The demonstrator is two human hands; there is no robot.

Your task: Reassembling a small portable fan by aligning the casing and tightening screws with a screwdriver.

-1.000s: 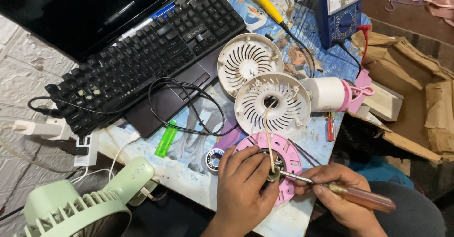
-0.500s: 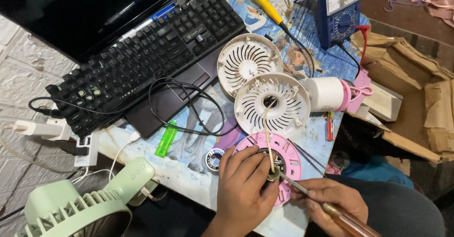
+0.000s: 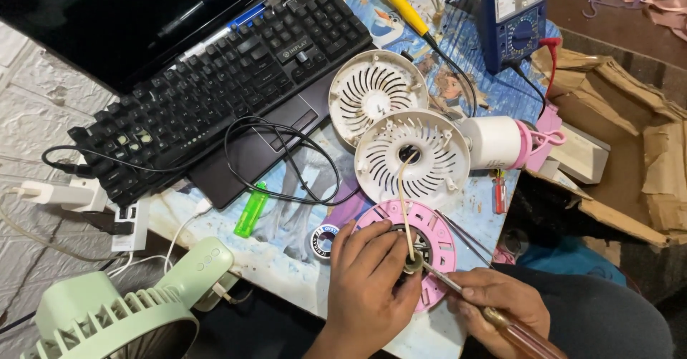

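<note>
My left hand rests on a pink round fan part at the table's near edge and pinches a small round metal piece at its middle. My right hand grips a screwdriver with an amber handle; its thin shaft points up-left, and the tip meets the metal piece. A cream wire runs from that piece up to a white fan grille. A second white grille lies just beyond it.
A black keyboard sits on a laptop at upper left, with a black cable looped in front. A green lighter, a mint-green fan, a blue multimeter, a yellow-handled soldering iron, a white cylinder and cardboard surround the work spot.
My right hand has shifted lower and closer with the screwdriver, and the handle now points more towards the bottom edge. The left hand stays on the pink part.
</note>
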